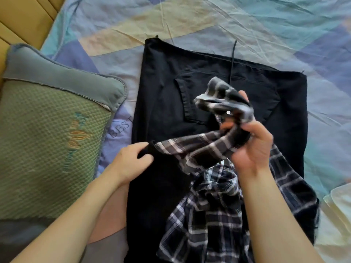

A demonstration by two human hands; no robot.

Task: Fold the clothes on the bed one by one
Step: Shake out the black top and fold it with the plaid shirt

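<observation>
Both hands gripping plaid shirt, black trousers beneath

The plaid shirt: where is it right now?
In the head view the plaid shirt is low and centre-right, bunched on the black trousers; the right hand grips its upper part, the left hand pinches a dark edge.

Soft, even daylight, no hard shadows, crumpled black-and-white plaid shirt sleeve smeared by motion blur above the right hand, flat black fabric garment nearly detailless, wide-angle bending toward the frame edges, overall mild softness
</observation>
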